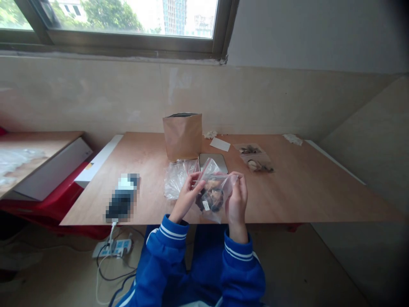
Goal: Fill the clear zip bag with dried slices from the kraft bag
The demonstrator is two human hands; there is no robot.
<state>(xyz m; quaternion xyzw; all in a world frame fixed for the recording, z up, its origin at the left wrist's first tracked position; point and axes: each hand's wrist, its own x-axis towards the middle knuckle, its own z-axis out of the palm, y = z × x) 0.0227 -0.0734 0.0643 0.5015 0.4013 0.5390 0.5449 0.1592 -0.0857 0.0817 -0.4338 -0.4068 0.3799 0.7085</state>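
Observation:
Both my hands hold a small clear zip bag (213,194) with brown and dark pieces inside and a white label, just above the near edge of the wooden table (303,187). My left hand (185,197) pinches the bag's top left edge. My right hand (237,199) grips its right side with fingers closed. Behind the bag lies a pile of empty clear bags (177,175) and a small grey scale (213,162). A brown paper pouch (182,135) stands upright farther back.
Two filled small packets (255,157) and a white card (220,144) lie right of the pouch. A blurred dark device (122,198) sits at the table's left front, with a cable down to a power strip (111,248) on the floor. A white box (97,162) leans at the left edge.

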